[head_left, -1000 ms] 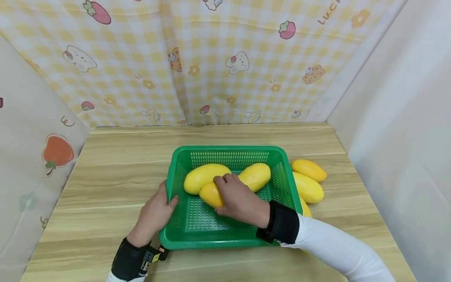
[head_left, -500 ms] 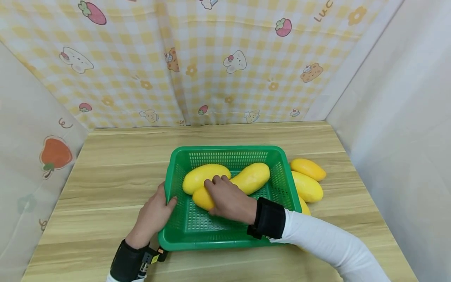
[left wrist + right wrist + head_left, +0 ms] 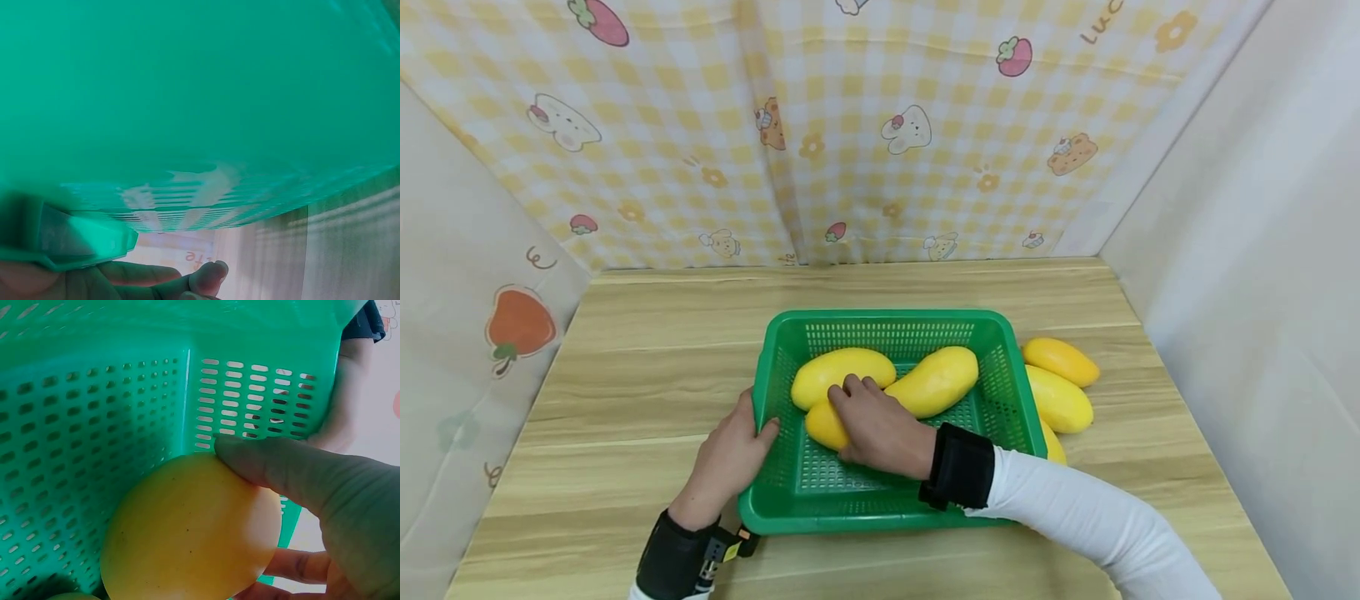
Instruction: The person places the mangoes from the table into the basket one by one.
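A green plastic basket (image 3: 880,316) with slotted walls stands on the wooden table. My left hand (image 3: 727,454) grips its left rim, thumb over the edge and fingers (image 3: 144,274) under the lip outside. Inside the basket, my right hand (image 3: 880,432) holds a yellow mango (image 3: 825,427) near the left wall. The thumb (image 3: 269,464) lies across the mango's side in the right wrist view, with fingers partly hidden behind it. Two more yellow mangoes lie in the basket, a left one (image 3: 842,377) behind the held one and a right one (image 3: 936,383).
Against the basket's right side lie several more mangoes, among them an orange-yellow one (image 3: 1060,361) and a longer yellow one (image 3: 1060,400). A checked curtain (image 3: 850,192) hangs behind the wooden table (image 3: 647,367), and white cloth (image 3: 1247,275) walls the right.
My right hand has moved left and slightly toward me with the mango inside the basket. The left hand stays on the rim, and the basket has not moved.
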A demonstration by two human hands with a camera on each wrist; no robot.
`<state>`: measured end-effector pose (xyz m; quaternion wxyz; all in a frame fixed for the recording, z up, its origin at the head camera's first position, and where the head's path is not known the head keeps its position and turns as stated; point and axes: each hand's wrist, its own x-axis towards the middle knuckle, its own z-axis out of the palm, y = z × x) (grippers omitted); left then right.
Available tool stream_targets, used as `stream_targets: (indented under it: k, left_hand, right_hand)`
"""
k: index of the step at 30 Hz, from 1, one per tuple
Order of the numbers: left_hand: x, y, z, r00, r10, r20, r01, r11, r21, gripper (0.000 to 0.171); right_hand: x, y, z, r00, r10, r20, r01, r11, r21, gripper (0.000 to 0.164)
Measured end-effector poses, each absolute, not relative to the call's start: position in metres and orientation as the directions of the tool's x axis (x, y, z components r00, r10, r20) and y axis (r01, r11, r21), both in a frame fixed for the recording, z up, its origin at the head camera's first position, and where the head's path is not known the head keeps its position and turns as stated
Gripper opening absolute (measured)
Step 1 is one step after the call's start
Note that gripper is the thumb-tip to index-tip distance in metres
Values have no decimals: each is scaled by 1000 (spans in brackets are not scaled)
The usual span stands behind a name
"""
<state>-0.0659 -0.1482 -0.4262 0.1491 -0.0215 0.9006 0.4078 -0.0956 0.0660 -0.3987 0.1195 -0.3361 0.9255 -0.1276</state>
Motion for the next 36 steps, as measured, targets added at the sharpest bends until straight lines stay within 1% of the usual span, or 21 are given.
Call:
stream_targets:
  k: [8,16,25,28,33,36]
  left_hand:
    - [-66,-148,-424,-957,88,-277,-152,663,733,58]
    - [-66,-149,-421,-958,88,-273,-142,680,719,58]
    - [-67,-150,-422,-958,90,-273,-141,681,719,58]
    - [-68,-151,-422,-958,94,-270,-136,683,718,58]
    - [-69,-151,-423,-956,100,-277,-137,682,718,59]
    - [-69,-151,-424,-954,102,-282,-139,682,718,59]
  right_hand:
    - [-97,64,-406,-730,-664,-163,-606,739,-295,57]
    - [-97,62,-410,-716,-683,-143,-636,723,-271,58]
    - [-100,58,-411,-693,-708,-134,-684,705,-186,59]
    - [-102,57,-412,-684,-716,-137,-694,697,-180,57]
    - [-104,56,-415,-669,-725,-164,-704,689,-173,49]
    - [-104,56,-416,-665,-725,-176,-706,688,-166,47]
